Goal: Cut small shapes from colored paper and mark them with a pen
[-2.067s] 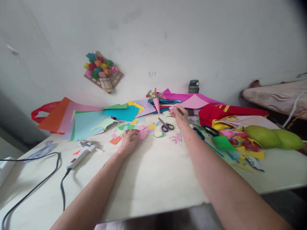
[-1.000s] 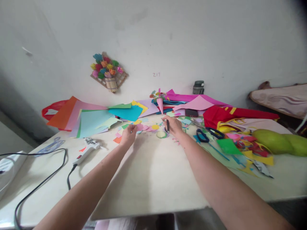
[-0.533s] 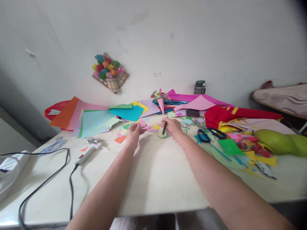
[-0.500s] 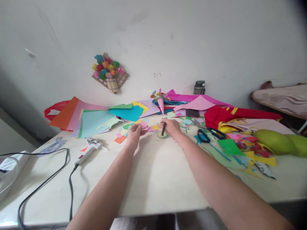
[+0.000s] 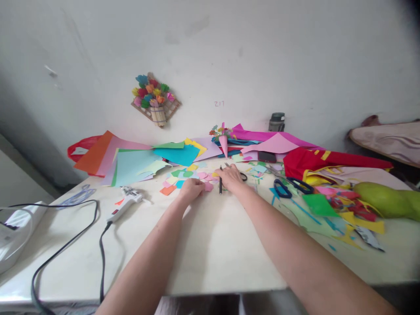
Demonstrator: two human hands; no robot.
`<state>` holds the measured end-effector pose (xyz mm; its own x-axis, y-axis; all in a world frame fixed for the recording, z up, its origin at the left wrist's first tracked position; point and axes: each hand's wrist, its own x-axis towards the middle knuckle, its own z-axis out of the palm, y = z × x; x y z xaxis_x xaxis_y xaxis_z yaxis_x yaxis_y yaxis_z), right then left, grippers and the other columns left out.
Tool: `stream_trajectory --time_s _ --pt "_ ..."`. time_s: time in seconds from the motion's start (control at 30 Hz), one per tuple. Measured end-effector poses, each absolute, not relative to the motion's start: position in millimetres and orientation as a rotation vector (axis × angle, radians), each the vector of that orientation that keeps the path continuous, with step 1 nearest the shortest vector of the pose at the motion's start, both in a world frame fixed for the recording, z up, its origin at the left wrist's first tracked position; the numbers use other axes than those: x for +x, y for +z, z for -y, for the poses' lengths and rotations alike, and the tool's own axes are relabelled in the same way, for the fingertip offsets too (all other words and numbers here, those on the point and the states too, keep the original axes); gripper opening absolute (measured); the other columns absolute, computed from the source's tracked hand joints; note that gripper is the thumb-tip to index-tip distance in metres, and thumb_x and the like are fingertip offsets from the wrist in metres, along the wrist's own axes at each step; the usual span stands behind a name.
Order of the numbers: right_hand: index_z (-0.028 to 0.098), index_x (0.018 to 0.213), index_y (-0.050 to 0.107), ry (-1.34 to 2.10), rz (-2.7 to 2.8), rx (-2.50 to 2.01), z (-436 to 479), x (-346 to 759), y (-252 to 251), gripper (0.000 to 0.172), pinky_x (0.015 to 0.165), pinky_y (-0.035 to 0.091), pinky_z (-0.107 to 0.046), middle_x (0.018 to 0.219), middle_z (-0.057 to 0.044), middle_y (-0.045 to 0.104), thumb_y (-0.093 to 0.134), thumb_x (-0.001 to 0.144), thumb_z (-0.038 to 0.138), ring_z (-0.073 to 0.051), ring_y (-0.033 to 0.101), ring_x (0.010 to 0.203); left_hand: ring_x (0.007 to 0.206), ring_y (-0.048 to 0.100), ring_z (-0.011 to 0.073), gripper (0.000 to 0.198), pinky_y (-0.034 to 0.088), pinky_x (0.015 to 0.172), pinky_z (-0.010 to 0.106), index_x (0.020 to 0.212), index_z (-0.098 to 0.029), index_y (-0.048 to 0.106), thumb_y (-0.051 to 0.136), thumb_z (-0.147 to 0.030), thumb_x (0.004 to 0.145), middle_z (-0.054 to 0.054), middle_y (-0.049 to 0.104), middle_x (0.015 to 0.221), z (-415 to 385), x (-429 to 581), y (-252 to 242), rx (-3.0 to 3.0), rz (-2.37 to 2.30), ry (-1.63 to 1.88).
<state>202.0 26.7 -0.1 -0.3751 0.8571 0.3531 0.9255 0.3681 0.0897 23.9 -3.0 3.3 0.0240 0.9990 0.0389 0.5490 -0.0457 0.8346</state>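
My left hand (image 5: 193, 190) is low over the table with its fingers curled together at a small pink paper piece (image 5: 208, 187). My right hand (image 5: 232, 177) reaches over a small pair of scissors; a dark handle loop (image 5: 243, 176) shows to its right, and what look like the tips poke out past the fingers. A dark pen (image 5: 220, 186) stands out just left of these fingers, and whether they touch it is hard to tell. Small cut paper pieces (image 5: 177, 174) in several colours lie beyond my left hand.
A white glue gun (image 5: 126, 204) with its black cord lies left. Coloured paper sheets (image 5: 131, 166) spread along the back, beside a pink paper cone (image 5: 223, 144) with small flowers. Larger dark-blue-handled scissors (image 5: 282, 188), paper scraps (image 5: 351, 201) and green fruit (image 5: 380, 199) lie right.
My right hand has shifted from the pen to the small scissors, and the pen now lies to its left. My left hand has lowered toward the table with its fingers turned down.
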Motion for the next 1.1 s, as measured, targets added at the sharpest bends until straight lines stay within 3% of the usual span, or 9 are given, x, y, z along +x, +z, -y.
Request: stream_trajectory --time_s 0.4,0.63,0.8,1.1 --pt "0.024 0.097 0.066 -0.452 2.433 -1.652 -27.5 197.8 3.3 0.03 0.086 0.025 -0.034 0.083 -0.009 0.068 0.041 0.084 0.013 -0.02 0.057 0.081 0.043 0.048 0.0096 0.012 0.034 0.043 0.019 0.061 -0.017 0.064 0.056 -0.025 0.066 0.001 0.063 0.053 -2.6 24.6 -0.6 1.759 -1.739 0.779" --pt "0.021 0.099 0.065 -0.467 2.392 -1.552 -25.9 199.6 2.2 0.032 0.084 0.027 -0.032 0.085 -0.01 0.069 0.044 0.079 0.008 -0.021 0.058 0.082 0.04 0.049 0.0087 0.01 0.033 0.04 0.02 0.064 -0.017 0.061 0.058 -0.027 0.065 0.003 0.066 0.061 1.0 22.7 0.3 1.539 -1.56 0.996" --pt "0.022 0.101 0.066 -0.377 2.334 -1.529 -25.1 198.9 1.6 0.034 0.082 0.028 -0.031 0.088 -0.009 0.07 0.044 0.079 0.008 -0.02 0.058 0.079 0.045 0.047 0.0084 0.019 0.031 0.041 0.02 0.066 -0.016 0.061 0.067 -0.035 0.061 0.0 0.061 0.059 5.3 20.7 3.2 1.419 -1.399 1.16" --pt "0.022 0.101 0.066 -0.251 2.201 -1.282 -19.8 189.3 2.6 0.025 0.082 0.033 -0.029 0.092 -0.005 0.071 0.048 0.083 0.021 -0.019 0.06 0.083 0.064 0.057 0.0107 0.033 0.047 0.066 0.024 0.07 -0.015 0.064 0.078 -0.038 0.051 0.0 0.062 0.068 7.7 20.3 4.4 1.148 -1.014 1.274"
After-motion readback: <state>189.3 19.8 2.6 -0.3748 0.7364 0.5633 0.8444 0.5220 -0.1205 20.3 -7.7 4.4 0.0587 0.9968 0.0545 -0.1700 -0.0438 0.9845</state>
